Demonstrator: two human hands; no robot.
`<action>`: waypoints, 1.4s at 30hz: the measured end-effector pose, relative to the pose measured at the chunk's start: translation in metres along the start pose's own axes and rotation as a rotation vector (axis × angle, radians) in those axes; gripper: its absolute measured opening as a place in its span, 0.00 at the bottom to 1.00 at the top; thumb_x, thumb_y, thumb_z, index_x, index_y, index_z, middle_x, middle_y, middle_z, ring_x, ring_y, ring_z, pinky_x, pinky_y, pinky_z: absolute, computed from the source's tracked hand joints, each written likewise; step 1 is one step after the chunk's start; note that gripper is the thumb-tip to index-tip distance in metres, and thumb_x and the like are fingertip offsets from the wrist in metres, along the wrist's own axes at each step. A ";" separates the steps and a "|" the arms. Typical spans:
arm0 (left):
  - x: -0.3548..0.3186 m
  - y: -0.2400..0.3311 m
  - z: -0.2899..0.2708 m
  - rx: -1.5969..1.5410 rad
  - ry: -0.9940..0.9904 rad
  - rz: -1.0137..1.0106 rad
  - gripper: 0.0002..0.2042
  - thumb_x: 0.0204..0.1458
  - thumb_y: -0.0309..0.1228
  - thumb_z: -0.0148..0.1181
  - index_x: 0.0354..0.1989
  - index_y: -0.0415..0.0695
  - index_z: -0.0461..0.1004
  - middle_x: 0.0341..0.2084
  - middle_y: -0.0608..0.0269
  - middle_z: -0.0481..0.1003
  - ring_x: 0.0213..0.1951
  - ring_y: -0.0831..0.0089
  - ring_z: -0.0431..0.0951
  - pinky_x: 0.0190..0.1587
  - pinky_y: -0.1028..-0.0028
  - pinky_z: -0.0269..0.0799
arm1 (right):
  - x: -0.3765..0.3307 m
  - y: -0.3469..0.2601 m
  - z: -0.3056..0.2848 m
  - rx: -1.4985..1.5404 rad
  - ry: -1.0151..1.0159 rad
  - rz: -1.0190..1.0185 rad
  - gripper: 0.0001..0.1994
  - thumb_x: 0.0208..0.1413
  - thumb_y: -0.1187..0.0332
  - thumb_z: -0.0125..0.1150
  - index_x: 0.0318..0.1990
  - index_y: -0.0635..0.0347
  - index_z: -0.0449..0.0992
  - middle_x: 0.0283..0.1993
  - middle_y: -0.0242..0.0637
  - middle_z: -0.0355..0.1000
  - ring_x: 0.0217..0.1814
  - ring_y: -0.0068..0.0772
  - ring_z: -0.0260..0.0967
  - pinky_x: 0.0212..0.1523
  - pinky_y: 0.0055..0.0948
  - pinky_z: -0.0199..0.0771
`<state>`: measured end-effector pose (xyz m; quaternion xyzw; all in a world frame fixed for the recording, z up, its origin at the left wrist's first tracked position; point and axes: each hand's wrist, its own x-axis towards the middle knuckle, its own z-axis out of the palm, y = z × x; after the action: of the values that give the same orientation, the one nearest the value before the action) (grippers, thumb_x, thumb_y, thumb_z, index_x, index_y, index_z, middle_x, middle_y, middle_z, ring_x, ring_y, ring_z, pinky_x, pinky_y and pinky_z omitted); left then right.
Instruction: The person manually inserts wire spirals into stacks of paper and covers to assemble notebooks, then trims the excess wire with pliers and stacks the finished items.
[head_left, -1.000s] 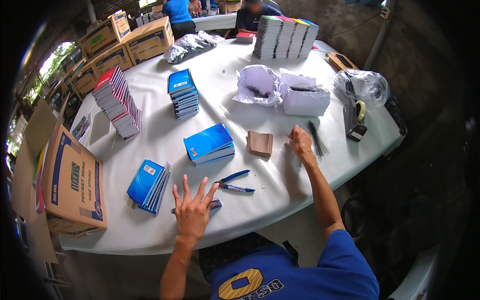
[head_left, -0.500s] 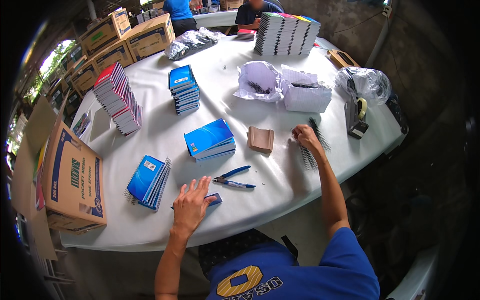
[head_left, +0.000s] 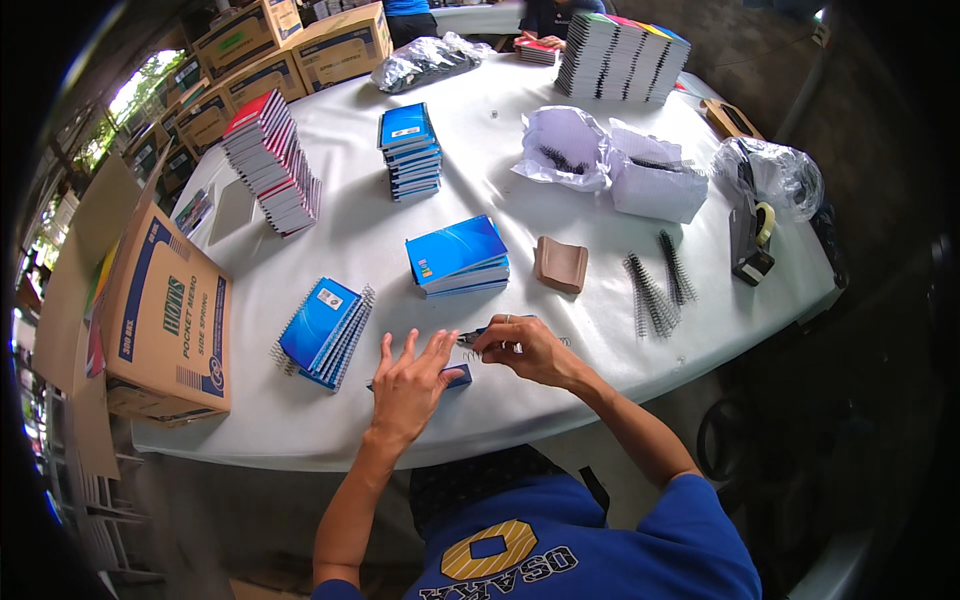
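my left hand (head_left: 408,385) lies flat on a small blue notepad (head_left: 455,377) at the near edge of the white table (head_left: 380,230), fingers spread and pressing down; my right hand (head_left: 525,345) sits just beside it, fingertips pinched around a thin black wire coil (head_left: 467,343) at the pad's far edge, though i cannot tell how firmly; if my left palm eases off, the pad could skate on the smooth cloth and the punched holes would slip out of line, so the coil might catch or miss them; my pinch is small, so the wire may spring free; the blue-handled pliers (head_left: 478,333) lie touching my right fingers and could be knocked toward the edge; the pad sits near the table's rim, so a shove may send it off; the notepad looks slim, blue-covered, mostly hidden under my hand, only a corner showing; finished spiral pads (head_left: 325,330) lie to my left, a blue stack (head_left: 458,257) beyond, spare coils (head_left: 655,290) well to my right.
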<state>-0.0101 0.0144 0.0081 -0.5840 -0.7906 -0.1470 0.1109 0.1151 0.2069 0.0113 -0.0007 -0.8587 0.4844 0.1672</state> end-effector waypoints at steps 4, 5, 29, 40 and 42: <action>0.000 0.002 0.000 -0.039 -0.019 -0.043 0.29 0.53 0.45 0.60 0.65 0.57 0.66 0.57 0.67 0.74 0.57 0.54 0.73 0.60 0.47 0.63 | 0.004 0.000 0.000 0.008 -0.061 -0.055 0.07 0.52 0.79 0.64 0.40 0.63 0.79 0.35 0.39 0.75 0.35 0.36 0.74 0.36 0.35 0.73; -0.001 0.001 0.000 -0.051 -0.025 -0.051 0.29 0.53 0.45 0.60 0.64 0.58 0.66 0.57 0.67 0.74 0.57 0.54 0.74 0.60 0.48 0.64 | 0.005 -0.001 -0.002 0.007 -0.070 -0.082 0.06 0.53 0.79 0.62 0.39 0.65 0.79 0.35 0.40 0.75 0.34 0.38 0.74 0.35 0.36 0.73; 0.006 -0.006 -0.018 -0.126 -0.439 0.027 0.23 0.56 0.45 0.57 0.62 0.67 0.68 0.57 0.71 0.73 0.42 0.63 0.81 0.41 0.63 0.79 | 0.009 -0.003 -0.032 -0.128 -0.363 0.140 0.11 0.49 0.82 0.59 0.41 0.61 0.74 0.47 0.42 0.72 0.51 0.43 0.71 0.43 0.37 0.75; -0.007 0.003 -0.033 -0.156 -0.223 0.117 0.34 0.50 0.51 0.60 0.68 0.61 0.60 0.56 0.64 0.74 0.53 0.57 0.77 0.53 0.59 0.73 | 0.025 0.031 -0.134 0.074 -0.347 0.212 0.28 0.50 0.46 0.64 0.48 0.62 0.80 0.45 0.37 0.78 0.38 0.26 0.72 0.39 0.27 0.72; -0.012 -0.003 -0.030 -0.054 -0.200 0.028 0.40 0.46 0.51 0.65 0.69 0.55 0.58 0.55 0.59 0.74 0.56 0.53 0.74 0.58 0.56 0.68 | 0.025 0.010 -0.101 0.233 -0.618 0.162 0.31 0.53 0.45 0.62 0.55 0.63 0.76 0.53 0.40 0.75 0.50 0.32 0.71 0.49 0.31 0.70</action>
<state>-0.0097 -0.0083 0.0315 -0.6097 -0.7851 -0.1077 0.0178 0.1186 0.3000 0.0585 0.0970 -0.8050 0.5682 -0.1408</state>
